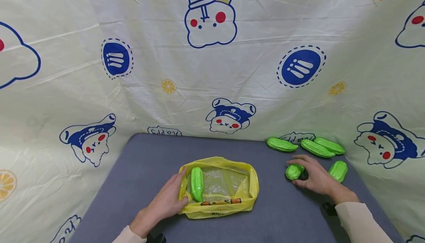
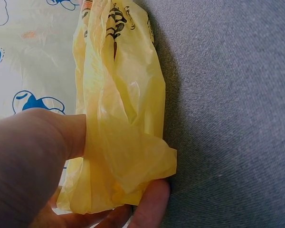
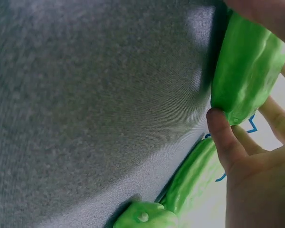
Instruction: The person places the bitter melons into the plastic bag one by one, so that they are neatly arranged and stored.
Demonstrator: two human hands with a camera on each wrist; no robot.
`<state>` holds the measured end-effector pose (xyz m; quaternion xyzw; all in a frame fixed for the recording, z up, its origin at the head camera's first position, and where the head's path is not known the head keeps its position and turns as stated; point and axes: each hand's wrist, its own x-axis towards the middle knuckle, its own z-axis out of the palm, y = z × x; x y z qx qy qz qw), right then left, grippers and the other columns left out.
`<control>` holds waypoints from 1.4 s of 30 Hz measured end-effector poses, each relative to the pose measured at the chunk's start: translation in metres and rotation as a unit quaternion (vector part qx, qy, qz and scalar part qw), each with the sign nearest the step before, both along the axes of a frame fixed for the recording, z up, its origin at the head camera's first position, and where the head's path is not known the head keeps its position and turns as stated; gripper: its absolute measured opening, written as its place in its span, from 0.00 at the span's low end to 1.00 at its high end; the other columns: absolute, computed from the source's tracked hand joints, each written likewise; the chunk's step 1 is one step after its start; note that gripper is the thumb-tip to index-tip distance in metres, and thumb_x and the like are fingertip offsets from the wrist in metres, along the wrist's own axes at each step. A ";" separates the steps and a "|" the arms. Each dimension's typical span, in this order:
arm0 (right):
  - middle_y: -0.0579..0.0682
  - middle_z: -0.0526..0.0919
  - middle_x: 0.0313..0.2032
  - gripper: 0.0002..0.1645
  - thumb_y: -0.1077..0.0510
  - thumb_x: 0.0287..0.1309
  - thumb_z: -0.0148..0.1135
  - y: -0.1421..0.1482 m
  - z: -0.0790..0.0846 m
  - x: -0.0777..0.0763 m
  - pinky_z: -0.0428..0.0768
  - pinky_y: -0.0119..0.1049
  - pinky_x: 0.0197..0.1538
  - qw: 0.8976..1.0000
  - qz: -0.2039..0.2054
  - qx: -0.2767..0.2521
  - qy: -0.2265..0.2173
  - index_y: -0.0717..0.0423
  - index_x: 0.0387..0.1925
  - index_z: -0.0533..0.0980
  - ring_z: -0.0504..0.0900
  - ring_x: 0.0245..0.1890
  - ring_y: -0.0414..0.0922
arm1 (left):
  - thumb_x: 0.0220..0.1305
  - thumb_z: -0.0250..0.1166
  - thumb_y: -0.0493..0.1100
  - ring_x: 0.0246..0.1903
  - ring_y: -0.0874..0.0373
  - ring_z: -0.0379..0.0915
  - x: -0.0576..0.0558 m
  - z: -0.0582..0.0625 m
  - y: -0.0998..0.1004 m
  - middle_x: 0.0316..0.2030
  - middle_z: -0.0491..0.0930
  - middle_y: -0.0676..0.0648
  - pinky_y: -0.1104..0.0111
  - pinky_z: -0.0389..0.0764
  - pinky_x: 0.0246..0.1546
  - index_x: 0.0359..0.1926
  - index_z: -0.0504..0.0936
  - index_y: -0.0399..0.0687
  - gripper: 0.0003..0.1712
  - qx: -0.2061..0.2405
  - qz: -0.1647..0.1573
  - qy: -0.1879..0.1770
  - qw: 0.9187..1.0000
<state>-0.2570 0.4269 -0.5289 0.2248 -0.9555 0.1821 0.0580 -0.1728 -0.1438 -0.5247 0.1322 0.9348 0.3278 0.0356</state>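
Observation:
A yellow plastic bag [image 1: 254, 187] lies with its mouth spread wide, and a ridged green gourd [image 1: 197, 184] rests inside at its left end. My left hand [image 1: 167, 197] holds the bag's left side; in the left wrist view, the thumb goes behind the yellow plastic [image 2: 128, 104] while fingertips press from below. Over on the right, my right hand [image 1: 315, 174] has its thumb and fingers around another green gourd [image 1: 293, 172]. The right wrist view shows this gourd [image 3: 249, 66] between the thumb and fingers, with a fingertip against its lower end.
Behind the right hand, several ridged green gourds lie along the table's back edge, including one at the left [image 1: 281, 144]. Another green gourd [image 1: 338, 171] sits right of that hand. A printed cloth [image 1: 186, 66] hangs behind the grey table [image 1: 149, 162].

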 end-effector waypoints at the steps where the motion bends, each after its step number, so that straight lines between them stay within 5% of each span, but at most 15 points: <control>1: 0.69 0.81 0.73 0.41 0.53 0.55 0.94 0.000 0.000 0.000 0.79 0.82 0.66 1.000 -0.001 0.002 0.008 0.50 0.70 0.87 0.78 0.72 0.77 | 0.62 0.75 0.36 0.80 0.34 0.76 0.000 0.000 0.000 0.82 0.74 0.32 0.37 0.82 0.76 0.93 0.61 0.42 0.60 -0.001 0.000 0.000 1.000; 18: 0.65 0.83 0.66 0.37 0.46 0.60 0.92 -0.010 0.004 0.007 0.83 0.77 0.60 0.999 -0.027 -0.005 0.024 0.47 0.68 0.87 0.84 0.65 0.71 | 0.63 0.75 0.36 0.80 0.33 0.75 0.000 -0.001 0.000 0.83 0.73 0.31 0.36 0.81 0.77 0.94 0.60 0.42 0.60 0.005 -0.005 -0.009 1.000; 30: 0.58 0.85 0.60 0.35 0.43 0.64 0.89 -0.025 0.009 0.014 0.89 0.65 0.54 0.999 -0.027 -0.019 0.036 0.45 0.68 0.88 0.89 0.58 0.60 | 0.64 0.74 0.36 0.81 0.31 0.74 0.000 -0.001 -0.001 0.83 0.73 0.31 0.34 0.80 0.77 0.94 0.60 0.44 0.59 0.000 -0.005 -0.016 1.000; 42: 0.52 0.85 0.57 0.37 0.58 0.64 0.88 -0.038 0.015 0.019 0.87 0.47 0.46 0.998 0.023 0.012 0.065 0.40 0.72 0.86 0.88 0.52 0.50 | 0.65 0.74 0.36 0.79 0.30 0.75 -0.001 0.001 -0.001 0.83 0.73 0.30 0.35 0.81 0.76 0.94 0.59 0.42 0.59 -0.003 -0.013 -0.011 1.000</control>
